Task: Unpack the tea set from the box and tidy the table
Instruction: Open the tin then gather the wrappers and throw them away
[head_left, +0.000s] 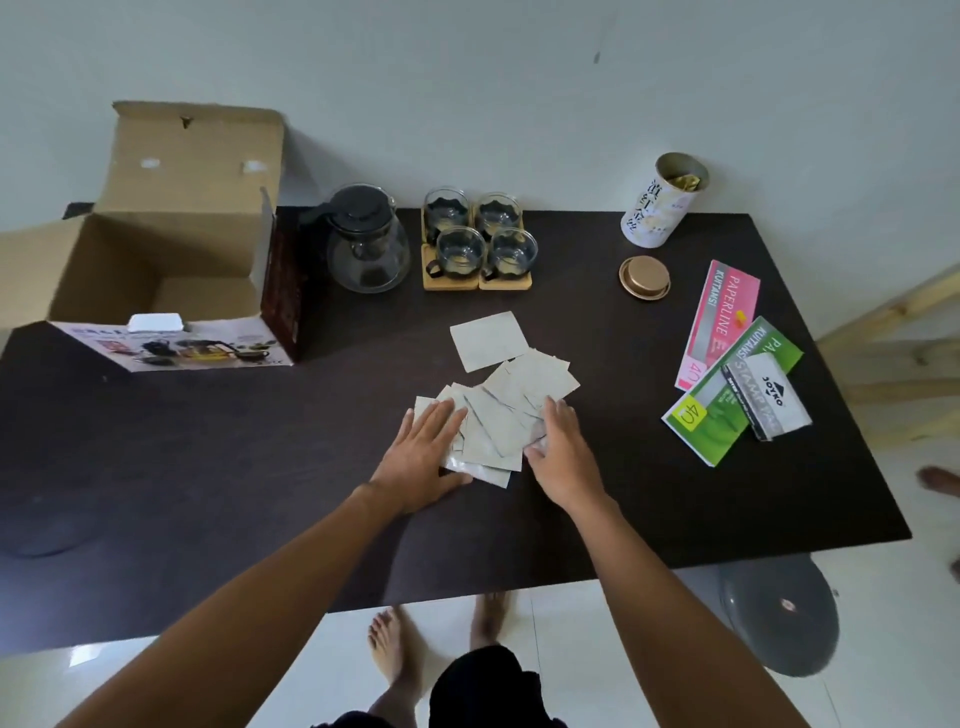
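A loose pile of pale tea sachets (498, 415) lies in the middle of the dark table (208, 493). My left hand (423, 457) rests flat on the pile's left side, fingers spread. My right hand (558, 457) presses on its right edge. One sachet (488, 340) lies apart, just behind the pile. At the back stand a glass teapot (366, 244) with a black lid and several glass cups (480, 239) on wooden coasters. The open cardboard box (171, 260) sits at the back left and looks empty inside.
An open white tin (660, 202) stands at the back right, its gold lid (644, 278) lying in front of it. Pink and green receipt books (727, 364) and a stamp pad box (769, 397) lie near the right edge. A grey stool (779, 618) stands below the table's right corner.
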